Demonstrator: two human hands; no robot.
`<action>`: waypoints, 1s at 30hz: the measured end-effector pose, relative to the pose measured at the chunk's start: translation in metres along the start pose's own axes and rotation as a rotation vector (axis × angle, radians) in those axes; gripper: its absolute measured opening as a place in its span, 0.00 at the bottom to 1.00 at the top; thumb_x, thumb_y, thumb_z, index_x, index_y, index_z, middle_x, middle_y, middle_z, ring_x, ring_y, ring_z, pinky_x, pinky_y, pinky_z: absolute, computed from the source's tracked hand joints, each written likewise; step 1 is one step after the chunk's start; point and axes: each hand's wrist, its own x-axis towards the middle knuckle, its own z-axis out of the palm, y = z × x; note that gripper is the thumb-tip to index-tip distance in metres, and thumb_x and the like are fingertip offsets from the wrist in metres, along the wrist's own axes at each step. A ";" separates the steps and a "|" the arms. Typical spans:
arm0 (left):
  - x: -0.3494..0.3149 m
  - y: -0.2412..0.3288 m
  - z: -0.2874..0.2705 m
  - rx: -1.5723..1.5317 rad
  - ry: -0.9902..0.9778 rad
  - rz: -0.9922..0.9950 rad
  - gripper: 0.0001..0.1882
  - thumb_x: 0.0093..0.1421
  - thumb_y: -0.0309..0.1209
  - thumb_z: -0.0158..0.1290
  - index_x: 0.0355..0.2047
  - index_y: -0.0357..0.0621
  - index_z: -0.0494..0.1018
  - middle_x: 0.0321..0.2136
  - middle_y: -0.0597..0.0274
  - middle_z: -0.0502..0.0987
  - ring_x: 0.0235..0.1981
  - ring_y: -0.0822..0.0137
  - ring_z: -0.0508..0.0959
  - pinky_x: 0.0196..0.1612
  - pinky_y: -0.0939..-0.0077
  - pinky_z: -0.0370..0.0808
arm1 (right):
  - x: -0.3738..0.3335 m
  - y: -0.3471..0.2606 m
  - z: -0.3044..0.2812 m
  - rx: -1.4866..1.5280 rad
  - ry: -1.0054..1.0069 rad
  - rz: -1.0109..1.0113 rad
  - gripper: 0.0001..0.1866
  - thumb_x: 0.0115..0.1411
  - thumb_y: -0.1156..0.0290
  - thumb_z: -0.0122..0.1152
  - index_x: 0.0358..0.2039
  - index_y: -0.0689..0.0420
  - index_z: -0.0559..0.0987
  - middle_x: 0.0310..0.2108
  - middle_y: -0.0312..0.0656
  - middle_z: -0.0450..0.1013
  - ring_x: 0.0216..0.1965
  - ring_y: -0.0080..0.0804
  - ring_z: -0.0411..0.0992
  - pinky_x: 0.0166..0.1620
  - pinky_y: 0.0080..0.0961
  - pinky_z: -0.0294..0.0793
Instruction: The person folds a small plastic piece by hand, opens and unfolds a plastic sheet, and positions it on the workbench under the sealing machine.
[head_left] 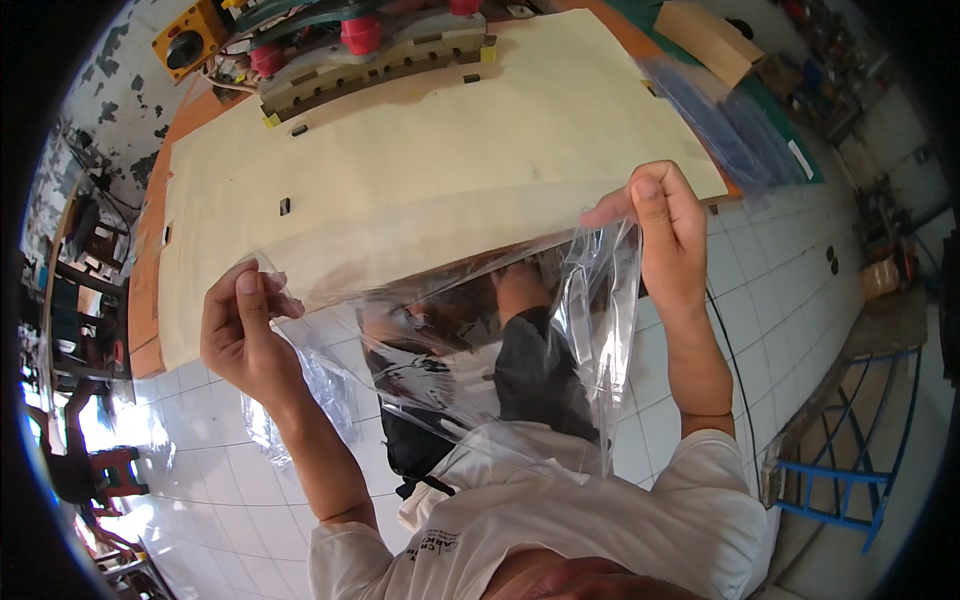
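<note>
A sheet of clear plastic film (460,345) is stretched between my two hands, in front of my body and at the near edge of the work table (430,150). My left hand (245,325) pinches one upper corner between thumb and fingers. Higher up on the right, my right hand (665,230) grips the other end, thumb pressed against the fingers. The film hangs in folds, most bunched below my right hand. My legs and the tiled floor show through it. Whether it is one layer or more I cannot tell.
A heat-sealing or pressing bar (380,70) with red knobs stands at the table's far side. Near it is a yellow control box (190,40). Stacked clear sheets (715,125) and a cardboard box (708,45) lie at the far right. A blue metal rack (845,470) stands on the right.
</note>
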 end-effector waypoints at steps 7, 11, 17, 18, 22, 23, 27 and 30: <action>0.001 -0.001 0.002 0.018 0.031 0.044 0.09 0.64 0.27 0.52 0.36 0.31 0.76 0.23 0.55 0.77 0.17 0.73 0.72 0.18 0.83 0.69 | 0.000 0.006 0.014 -0.265 0.190 -0.185 0.12 0.72 0.66 0.42 0.33 0.60 0.66 0.18 0.39 0.69 0.19 0.25 0.72 0.29 0.21 0.73; -0.001 0.000 0.007 0.032 0.059 0.057 0.09 0.64 0.27 0.53 0.37 0.32 0.77 0.24 0.56 0.77 0.17 0.75 0.71 0.17 0.85 0.67 | 0.003 0.018 0.014 -0.308 0.234 -0.304 0.09 0.71 0.68 0.46 0.35 0.60 0.67 0.19 0.37 0.68 0.15 0.22 0.69 0.21 0.18 0.66; 0.002 -0.001 0.012 0.107 0.096 0.040 0.06 0.64 0.24 0.52 0.35 0.31 0.76 0.22 0.57 0.77 0.14 0.78 0.68 0.15 0.86 0.62 | 0.009 0.027 0.026 -0.294 0.300 -0.272 0.10 0.70 0.68 0.47 0.35 0.61 0.69 0.19 0.35 0.68 0.14 0.19 0.66 0.18 0.18 0.63; 0.002 -0.001 0.012 0.112 0.104 0.041 0.06 0.64 0.24 0.52 0.35 0.31 0.76 0.22 0.57 0.77 0.14 0.78 0.68 0.15 0.86 0.62 | 0.011 0.028 0.028 -0.282 0.341 -0.256 0.10 0.70 0.68 0.47 0.34 0.61 0.69 0.19 0.34 0.68 0.14 0.18 0.65 0.19 0.17 0.63; 0.010 -0.009 0.012 0.123 0.119 0.067 0.05 0.62 0.20 0.53 0.35 0.30 0.77 0.24 0.59 0.78 0.16 0.79 0.71 0.19 0.88 0.65 | 0.025 0.029 0.035 -0.212 0.396 -0.229 0.10 0.69 0.68 0.50 0.33 0.62 0.71 0.19 0.32 0.67 0.17 0.15 0.62 0.21 0.15 0.61; 0.015 -0.012 0.011 0.169 0.133 0.105 0.05 0.62 0.20 0.52 0.35 0.30 0.77 0.24 0.59 0.79 0.18 0.77 0.73 0.22 0.88 0.68 | 0.026 0.022 0.037 -0.211 0.390 -0.173 0.10 0.69 0.69 0.51 0.32 0.62 0.72 0.19 0.32 0.67 0.18 0.15 0.62 0.22 0.15 0.61; 0.034 -0.006 0.014 0.261 0.149 0.160 0.05 0.62 0.20 0.53 0.36 0.31 0.78 0.25 0.60 0.80 0.25 0.76 0.77 0.30 0.86 0.72 | 0.049 0.004 0.046 -0.331 0.365 -0.224 0.10 0.68 0.69 0.52 0.31 0.61 0.73 0.19 0.33 0.67 0.18 0.15 0.63 0.23 0.17 0.62; 0.057 -0.006 0.011 0.294 0.123 0.135 0.06 0.62 0.21 0.53 0.36 0.32 0.78 0.26 0.60 0.80 0.29 0.75 0.79 0.33 0.86 0.72 | 0.072 -0.003 0.052 -0.396 0.287 -0.122 0.11 0.67 0.68 0.52 0.32 0.62 0.73 0.19 0.37 0.67 0.19 0.20 0.64 0.25 0.21 0.65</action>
